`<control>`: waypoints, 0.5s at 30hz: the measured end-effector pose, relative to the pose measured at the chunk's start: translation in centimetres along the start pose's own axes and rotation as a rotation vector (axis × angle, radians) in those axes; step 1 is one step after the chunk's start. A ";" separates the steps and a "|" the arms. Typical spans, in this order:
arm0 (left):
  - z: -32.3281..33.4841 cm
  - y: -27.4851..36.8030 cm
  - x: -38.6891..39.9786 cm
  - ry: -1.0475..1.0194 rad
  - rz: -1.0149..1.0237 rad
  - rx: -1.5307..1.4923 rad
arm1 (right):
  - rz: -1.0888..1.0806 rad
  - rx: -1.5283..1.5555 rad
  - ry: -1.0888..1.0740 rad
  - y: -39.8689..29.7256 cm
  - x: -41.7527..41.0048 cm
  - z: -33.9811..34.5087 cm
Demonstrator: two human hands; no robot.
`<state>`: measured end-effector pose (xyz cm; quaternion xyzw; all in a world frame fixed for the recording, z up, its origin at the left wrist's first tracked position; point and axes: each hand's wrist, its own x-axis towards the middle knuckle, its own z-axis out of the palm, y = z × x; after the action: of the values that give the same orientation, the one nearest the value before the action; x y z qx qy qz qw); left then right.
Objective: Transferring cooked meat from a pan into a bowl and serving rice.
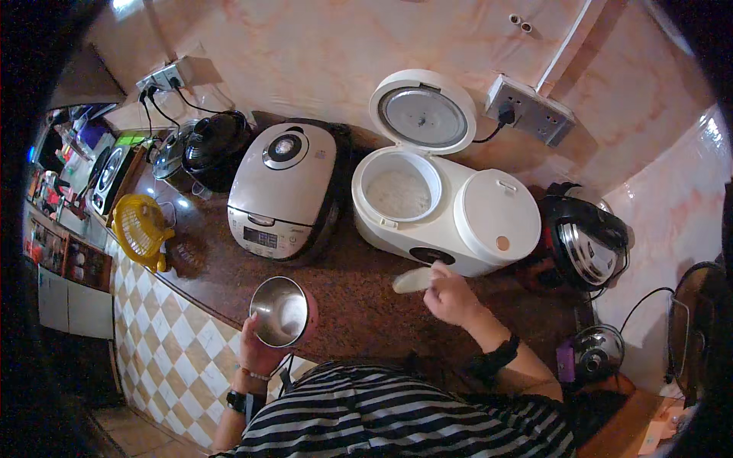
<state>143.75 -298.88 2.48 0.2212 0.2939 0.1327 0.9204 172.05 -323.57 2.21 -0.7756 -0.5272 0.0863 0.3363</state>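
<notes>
My left hand [260, 350] grips a pink-sided bowl [279, 309] with a shiny steel inside, held by its near left side over the front of the counter. In my right hand [452, 295] is a pale rice paddle [412, 280], its blade pointing left. The paddle is just in front of a white twin-pot rice cooker [389, 237]. This cooker's left lid [424, 116] stands raised, and cooked white rice [398, 192] sits in the pot below it. The right lid [497, 214] is down.
Left of the white cooker stands a closed silver rice cooker [283, 183]. A black lidded pot [215, 146] and yellow basket [140, 229] are farther left. A black-and-steel cooker [587, 246] stands right, with a kettle [598, 352] nearer. A plugged cord runs to the wall socket [529, 114].
</notes>
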 end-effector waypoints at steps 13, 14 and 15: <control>-0.6 0.3 -0.1 0.032 -0.017 0.021 | 0.099 -0.405 0.259 1.9 7.5 -0.6; -0.7 0.4 0.0 0.014 -0.023 0.010 | 0.078 -0.376 0.259 2.2 7.4 -0.4; -1.0 0.4 -0.1 0.002 -0.029 -0.004 | 0.078 -0.374 0.252 2.1 7.6 -0.4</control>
<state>143.02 -298.26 2.01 0.2147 0.2976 0.1200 0.9225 177.11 -317.54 2.86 -0.8488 -0.4576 -0.0975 0.2462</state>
